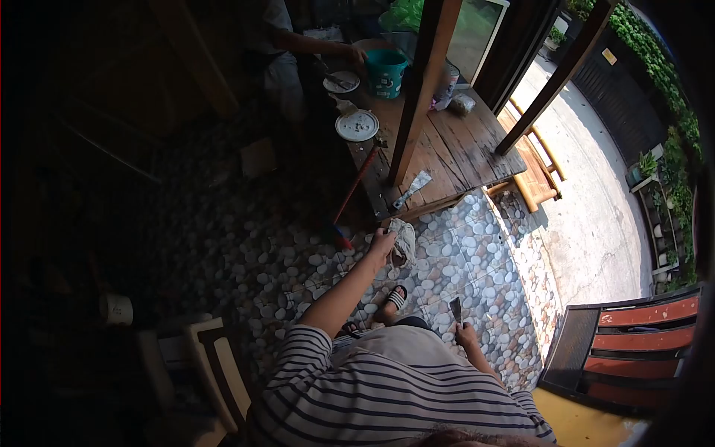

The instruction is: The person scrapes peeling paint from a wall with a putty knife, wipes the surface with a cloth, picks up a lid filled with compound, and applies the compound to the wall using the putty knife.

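Observation:
My left hand [383,244] is stretched forward by the near corner of the wooden table [462,153], closed on a crumpled whitish rag [403,244]. The rag hangs down from the fingers. Lower and to the right, my right hand [467,335] is wrapped around the handle of a putty knife [456,307], its blade pointing away from me. A second scraper [412,191], with a pale smeared blade, lies on the table close to the front edge, just beyond the rag.
Another person's hand [356,54] is at a teal bucket [386,74] on the table. White lids [357,125] lie nearby. A red-handled broom [356,183] leans at the table's left side. Wooden posts [423,89] rise beside it. A slatted bench [633,343] stands right, a chair [220,365] left.

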Action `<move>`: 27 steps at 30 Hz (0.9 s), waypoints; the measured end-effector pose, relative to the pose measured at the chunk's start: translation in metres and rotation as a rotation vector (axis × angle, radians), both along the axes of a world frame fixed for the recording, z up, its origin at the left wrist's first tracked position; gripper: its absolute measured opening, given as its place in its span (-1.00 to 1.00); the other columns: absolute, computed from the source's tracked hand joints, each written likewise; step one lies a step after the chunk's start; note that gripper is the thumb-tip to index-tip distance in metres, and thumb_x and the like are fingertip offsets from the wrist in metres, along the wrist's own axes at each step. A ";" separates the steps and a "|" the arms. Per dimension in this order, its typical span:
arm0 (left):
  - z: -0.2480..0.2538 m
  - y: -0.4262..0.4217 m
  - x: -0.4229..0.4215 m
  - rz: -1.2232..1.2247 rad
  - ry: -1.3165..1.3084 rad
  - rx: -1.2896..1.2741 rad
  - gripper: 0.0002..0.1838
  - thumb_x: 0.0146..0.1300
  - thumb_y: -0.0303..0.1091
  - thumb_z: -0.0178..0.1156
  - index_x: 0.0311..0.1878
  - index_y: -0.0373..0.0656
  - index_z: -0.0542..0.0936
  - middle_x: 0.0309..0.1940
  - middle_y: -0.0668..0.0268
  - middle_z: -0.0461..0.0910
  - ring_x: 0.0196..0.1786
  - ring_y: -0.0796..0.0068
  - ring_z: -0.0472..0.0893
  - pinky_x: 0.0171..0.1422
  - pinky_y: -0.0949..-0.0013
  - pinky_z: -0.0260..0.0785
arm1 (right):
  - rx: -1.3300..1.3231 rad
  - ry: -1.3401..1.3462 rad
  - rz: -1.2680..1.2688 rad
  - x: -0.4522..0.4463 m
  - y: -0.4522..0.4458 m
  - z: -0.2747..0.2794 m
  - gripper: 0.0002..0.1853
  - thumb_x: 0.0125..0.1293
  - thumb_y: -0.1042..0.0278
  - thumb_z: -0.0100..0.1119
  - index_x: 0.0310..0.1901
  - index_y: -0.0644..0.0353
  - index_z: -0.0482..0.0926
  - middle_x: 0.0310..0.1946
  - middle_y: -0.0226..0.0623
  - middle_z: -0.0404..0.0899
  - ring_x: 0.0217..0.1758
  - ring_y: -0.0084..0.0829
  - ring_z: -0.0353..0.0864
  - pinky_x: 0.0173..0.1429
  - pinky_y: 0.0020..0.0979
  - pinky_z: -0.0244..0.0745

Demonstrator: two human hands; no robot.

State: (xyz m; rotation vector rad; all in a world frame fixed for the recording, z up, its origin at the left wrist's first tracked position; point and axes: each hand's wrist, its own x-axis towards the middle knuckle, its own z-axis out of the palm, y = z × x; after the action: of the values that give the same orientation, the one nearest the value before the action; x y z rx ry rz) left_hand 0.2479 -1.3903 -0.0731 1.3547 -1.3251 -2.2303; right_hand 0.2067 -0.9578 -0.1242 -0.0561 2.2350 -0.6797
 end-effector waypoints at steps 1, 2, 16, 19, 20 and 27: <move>-0.008 -0.005 -0.027 -0.001 0.055 -0.042 -0.53 0.15 -0.25 0.17 0.12 -0.24 0.43 -0.03 0.15 0.54 -0.03 0.29 0.55 0.02 0.25 0.41 | -0.014 0.003 0.005 -0.013 -0.007 -0.009 -0.69 0.42 0.16 0.08 -0.24 0.32 0.46 -0.63 -0.22 0.53 -0.67 -0.35 0.57 -0.59 -0.31 0.46; -0.017 -0.011 -0.054 -0.030 0.018 -0.041 -0.52 0.14 -0.25 0.18 0.11 -0.24 0.44 -0.03 0.15 0.54 -0.02 0.28 0.56 0.03 0.25 0.41 | -0.045 0.033 -0.035 -0.027 -0.012 -0.017 -0.68 0.42 0.16 0.08 -0.24 0.32 0.47 -0.63 -0.22 0.53 -0.66 -0.34 0.58 -0.59 -0.31 0.47; 0.005 -0.037 -0.238 -0.109 -0.092 -0.366 -0.31 0.31 -0.06 0.15 0.36 -0.32 0.26 0.33 0.00 0.31 0.41 0.22 0.29 0.44 0.23 0.16 | -0.050 0.086 -0.133 -0.130 -0.027 0.017 -0.71 0.44 0.19 0.05 -0.30 0.28 0.41 -0.65 -0.27 0.48 -0.71 -0.39 0.49 -0.64 -0.33 0.41; 0.049 -0.048 -0.174 -0.579 0.056 -0.618 -0.44 0.40 -0.05 0.09 0.19 -0.42 0.43 0.19 0.03 0.48 0.26 0.18 0.48 0.31 0.20 0.35 | -0.009 0.068 -0.171 -0.125 -0.015 0.007 -0.72 0.43 0.21 0.05 -0.30 0.29 0.41 -0.65 -0.26 0.48 -0.70 -0.38 0.50 -0.64 -0.32 0.42; 0.063 -0.066 -0.150 -0.742 0.247 -0.479 -0.51 0.44 -0.09 0.06 0.11 -0.42 0.50 0.08 0.07 0.58 0.15 0.20 0.58 0.23 0.22 0.42 | -0.002 0.096 -0.167 -0.121 -0.016 0.012 -0.71 0.42 0.20 0.06 -0.32 0.28 0.41 -0.65 -0.26 0.48 -0.71 -0.38 0.50 -0.64 -0.32 0.42; 0.107 -0.251 -0.050 -0.531 0.140 0.011 -0.69 0.46 -0.14 0.02 -0.27 -0.18 0.56 -0.46 0.30 0.63 -0.46 0.46 0.68 -0.48 0.46 0.46 | 0.096 0.142 -0.181 -0.100 -0.069 0.052 -0.66 0.39 0.17 0.08 -0.30 0.36 0.48 -0.56 -0.11 0.56 -0.55 -0.24 0.58 -0.45 -0.20 0.46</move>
State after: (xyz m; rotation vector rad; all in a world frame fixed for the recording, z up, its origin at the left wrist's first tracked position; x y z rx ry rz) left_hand 0.1977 -1.6409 0.0341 0.8971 -1.7812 -2.5985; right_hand 0.1065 -1.0273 -0.0721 0.1516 2.4267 -0.6818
